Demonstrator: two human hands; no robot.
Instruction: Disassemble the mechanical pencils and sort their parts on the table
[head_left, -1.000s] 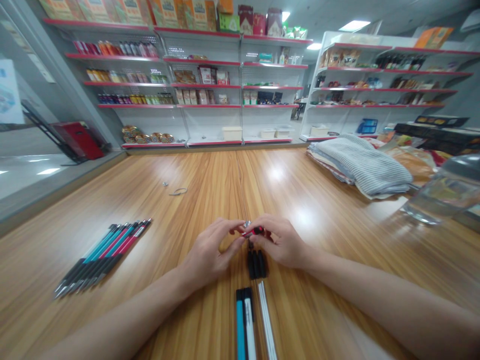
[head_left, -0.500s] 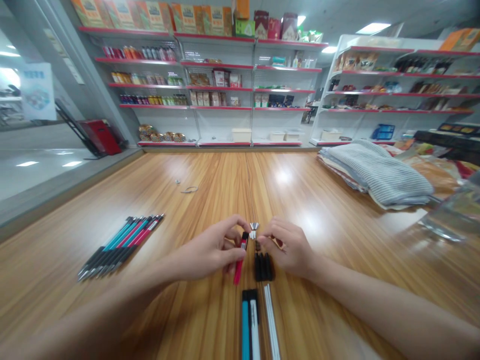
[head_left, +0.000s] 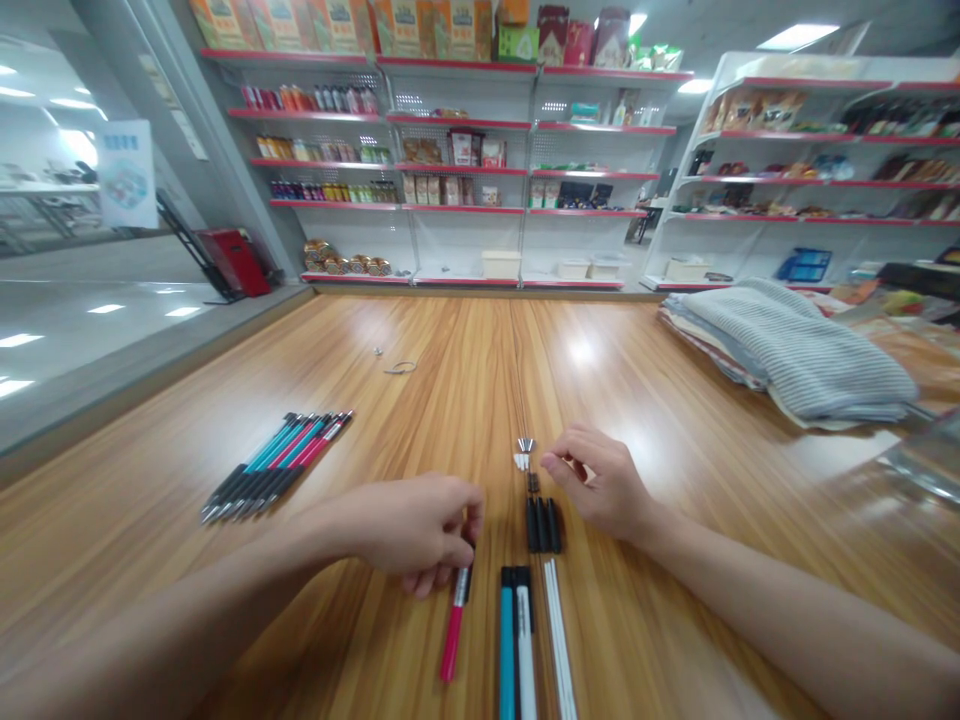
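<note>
My left hand (head_left: 427, 530) is closed on the black upper end of a pink pen barrel (head_left: 452, 635), whose pink end points toward me. My right hand (head_left: 604, 480) hovers just right of the small pen parts, thumb and fingers pinched; whatever is between them is too small to make out. Beside it lie silver cone tips (head_left: 526, 445), small white pieces (head_left: 521, 461), tiny dark springs (head_left: 533, 482) and black rubber grips (head_left: 543, 525). Nearer to me are a teal pen barrel (head_left: 507, 640), a white pen barrel (head_left: 526, 640) and thin white refills (head_left: 559, 640).
A row of several assembled pens (head_left: 277, 465) lies at the left. Farther back are a thin ring (head_left: 401, 368) and a small metal bit (head_left: 377, 351). Folded striped cloth (head_left: 795, 350) and a clear container (head_left: 926, 460) occupy the right. Stocked shelves (head_left: 457, 170) stand behind the table.
My left hand has moved left and toward me with the pink barrel, away from the small parts. The right hand has drawn slightly away from them. The camera view has shifted left.
</note>
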